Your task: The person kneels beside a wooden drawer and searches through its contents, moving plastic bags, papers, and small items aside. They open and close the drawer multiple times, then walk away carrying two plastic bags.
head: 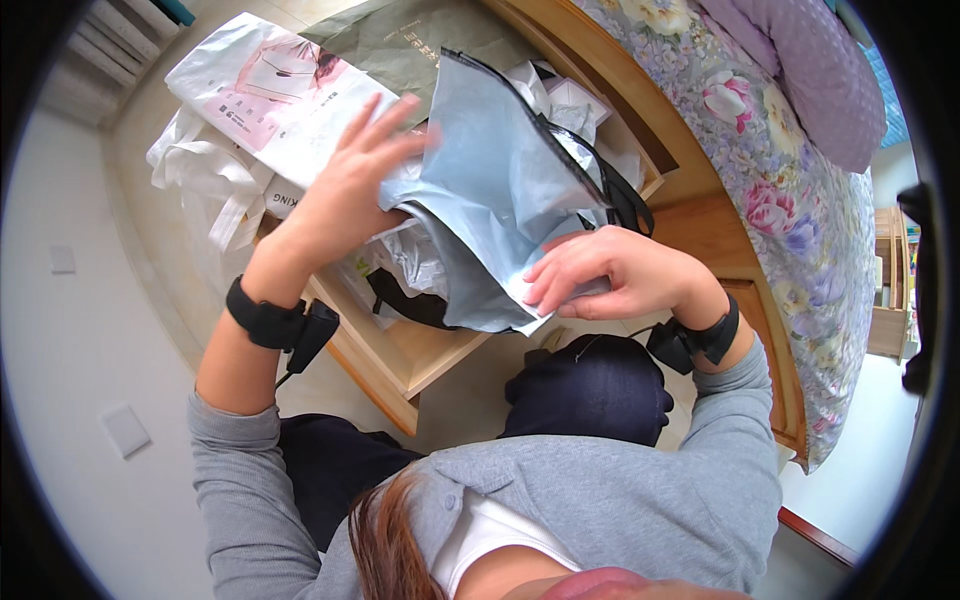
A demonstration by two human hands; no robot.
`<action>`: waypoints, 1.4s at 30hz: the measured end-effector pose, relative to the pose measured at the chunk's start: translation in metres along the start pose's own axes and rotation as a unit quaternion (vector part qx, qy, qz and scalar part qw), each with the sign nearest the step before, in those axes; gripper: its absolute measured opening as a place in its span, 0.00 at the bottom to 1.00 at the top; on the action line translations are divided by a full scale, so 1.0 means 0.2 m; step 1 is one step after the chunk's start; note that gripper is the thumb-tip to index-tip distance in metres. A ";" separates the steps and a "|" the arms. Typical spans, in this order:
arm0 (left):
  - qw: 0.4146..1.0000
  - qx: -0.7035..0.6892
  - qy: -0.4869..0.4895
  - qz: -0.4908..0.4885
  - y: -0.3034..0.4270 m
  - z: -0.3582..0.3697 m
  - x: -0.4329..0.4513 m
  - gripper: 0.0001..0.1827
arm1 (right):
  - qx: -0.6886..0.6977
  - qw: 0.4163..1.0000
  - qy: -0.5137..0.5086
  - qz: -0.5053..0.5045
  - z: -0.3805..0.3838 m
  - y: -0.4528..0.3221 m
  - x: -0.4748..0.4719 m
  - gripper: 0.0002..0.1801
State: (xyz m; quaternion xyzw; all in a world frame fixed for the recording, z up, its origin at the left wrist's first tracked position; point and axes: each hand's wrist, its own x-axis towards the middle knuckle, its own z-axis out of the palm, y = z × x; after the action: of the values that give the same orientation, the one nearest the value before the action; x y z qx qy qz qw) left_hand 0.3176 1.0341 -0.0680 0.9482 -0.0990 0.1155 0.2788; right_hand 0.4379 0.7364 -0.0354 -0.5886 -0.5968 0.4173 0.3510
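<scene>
A light blue plastic bag (487, 150) with a black edge spreads over a pulled-out wooden drawer (420, 352). My right hand (600, 274) pinches its near corner between thumb and fingers. My left hand (360, 180) hovers at the bag's left side, fingers spread and slightly blurred; whether its thumb touches the bag is hard to tell. Under and around the blue bag, the drawer holds crumpled clear plastic (412, 259), a black strap (409, 304) and more bags. Beyond my left hand lies a white printed bag (292, 90), partly over a grey-green bag (375, 37).
White bags with handles (202, 180) lie on the floor left of the drawer. On the right stands a wooden bed (705, 225) with a floral cover (780, 150) and a purple pillow (825, 82). A white wall (75, 322) is at the left.
</scene>
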 end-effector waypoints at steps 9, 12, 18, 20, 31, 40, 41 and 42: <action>0.999 -0.021 0.048 0.011 0.02 -0.01 0.03 0.09 | -0.254 0.923 0.274 0.095 -0.15 -0.05 -0.08 0.65; 0.997 -0.013 0.077 0.018 0.05 -0.01 0.05 0.09 | -0.249 0.954 0.111 0.124 -0.08 -0.05 0.02 0.71; 0.998 -0.064 -0.014 0.015 0.07 -0.06 0.03 0.07 | -0.096 0.967 0.218 0.090 0.01 0.00 0.16 0.28; 0.982 -0.123 -0.143 -0.023 0.06 -0.12 -0.01 0.08 | -0.012 0.958 0.262 0.118 -0.07 0.06 0.11 0.32; 0.870 -0.176 -0.236 -0.396 -0.08 0.19 -0.12 0.33 | 0.136 0.901 0.232 0.339 -0.24 0.38 -0.02 0.34; 0.809 -0.505 0.004 -0.302 -0.06 0.19 -0.06 0.27 | -0.050 0.993 0.104 0.041 -0.42 -0.15 0.06 0.19; 0.822 -0.511 0.009 -0.249 -0.05 0.17 -0.04 0.23 | -0.071 0.993 0.097 0.019 -0.44 -0.19 0.07 0.19; 0.831 -0.481 0.005 -0.280 -0.04 0.15 -0.03 0.21 | -0.093 0.992 0.089 -0.003 -0.47 -0.22 0.07 0.18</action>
State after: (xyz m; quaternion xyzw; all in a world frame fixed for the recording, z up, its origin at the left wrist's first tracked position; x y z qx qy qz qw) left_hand 0.3192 1.0250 -0.0977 0.6806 0.1294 -0.0247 0.7207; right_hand 0.5047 0.7601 0.0416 -0.6516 -0.6010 0.3052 0.3478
